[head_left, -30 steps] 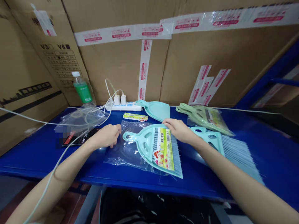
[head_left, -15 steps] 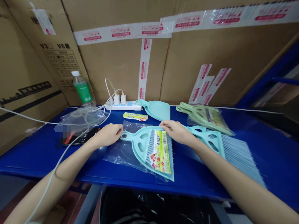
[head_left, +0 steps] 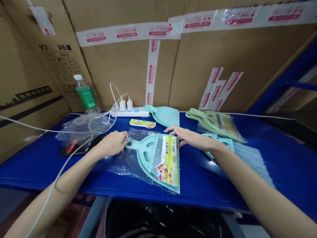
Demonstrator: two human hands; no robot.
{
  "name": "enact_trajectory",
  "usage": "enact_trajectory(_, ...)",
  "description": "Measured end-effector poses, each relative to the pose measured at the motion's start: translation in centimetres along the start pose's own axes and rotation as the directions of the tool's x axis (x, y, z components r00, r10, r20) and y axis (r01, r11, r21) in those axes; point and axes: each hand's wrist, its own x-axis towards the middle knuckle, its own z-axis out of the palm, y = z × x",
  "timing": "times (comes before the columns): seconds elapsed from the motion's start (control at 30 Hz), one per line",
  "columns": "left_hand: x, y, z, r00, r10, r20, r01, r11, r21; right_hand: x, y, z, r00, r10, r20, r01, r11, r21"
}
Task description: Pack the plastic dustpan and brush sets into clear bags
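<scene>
A light-blue dustpan [head_left: 146,158] lies in front of me with a brush's bristles and a printed card [head_left: 170,162] over it. Its handle points left. Clear plastic bag [head_left: 121,165] film spreads around the handle; whether the dustpan is inside or on top of it I cannot tell. My left hand [head_left: 114,142] is closed at the bag's edge by the handle tip, seemingly pinching the film, its fingertips partly hidden. My right hand [head_left: 190,137] hovers at the dustpan's far right corner with fingers spread, holding nothing. Beside it lies a loose blue brush [head_left: 250,158], partly behind my forearm.
At the back are another blue dustpan [head_left: 165,115], a bagged green dustpan set [head_left: 215,122], a loose card [head_left: 143,123] and a power strip [head_left: 136,113]. On the left are a bottle [head_left: 86,94], crumpled plastic [head_left: 76,127], a phone [head_left: 81,145] and white cables. Cardboard walls the back.
My right hand's fingers have opened and spread away from the dustpan's corner. My left hand stays closed by the handle. The view has shifted slightly.
</scene>
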Motion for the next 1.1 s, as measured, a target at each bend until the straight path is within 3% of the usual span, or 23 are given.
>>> enact_trajectory(0.1, -0.1, 0.1, -0.1, 1.0, -0.02, 0.011, 0.02, 1.0, 0.009, 0.1, 0.1, -0.1, 0.999, 0.028, -0.04, -0.028, 1.0, -0.01)
enact_trajectory(0.2, -0.1, 0.1, -0.1, 1.0, -0.015, 0.013, 0.015, 1.0, 0.016, -0.6, -0.4, 0.1, 0.994, -0.052, -0.1, 0.024, 0.965, -0.26)
enact_trajectory(0.3, -0.3, 0.1, -0.1, 1.0, 0.01, 0.005, -0.01, 1.0, 0.003, -1.5, -0.8, 0.6, 0.991, -0.135, -0.025, 0.11, 0.888, -0.447)
enact_trajectory(0.4, -0.4, 0.1, -0.2, 1.0, 0.021, 0.001, -0.021, 1.0, 0.005, -1.8, -0.6, 1.5, 0.998, -0.054, 0.011, 0.052, 0.853, -0.519)
enact_trajectory(0.5, -0.4, 0.0, -0.3, 0.999, 0.034, -0.006, -0.034, 0.999, 0.021, -1.5, -0.3, 2.1, 1.0, -0.009, 0.016, 0.016, 0.846, -0.532)
enact_trajectory(0.7, -0.3, -0.3, -0.1, 0.996, 0.082, -0.045, -0.081, 0.996, 0.022, -1.4, -0.2, 2.0, 0.996, -0.086, 0.008, 0.077, 0.848, -0.524)
enact_trajectory(0.83, -0.3, -0.2, -0.2, 0.997, 0.069, -0.03, -0.069, 0.997, 0.031, -1.0, -0.4, 1.3, 0.982, -0.141, -0.128, 0.052, 0.846, -0.531)
enact_trajectory(0.97, -0.3, -0.2, -0.1, 0.998, 0.065, -0.019, -0.065, 0.998, 0.023, 0.1, -0.2, 0.7, 0.953, -0.098, -0.286, -0.067, 0.856, -0.513)
enact_trajectory(1.1, 0.0, -0.6, 0.1, 0.995, 0.096, 0.005, -0.096, 0.994, -0.054, 1.0, 0.2, 0.7, 0.953, -0.04, -0.299, -0.1, 0.893, -0.439)
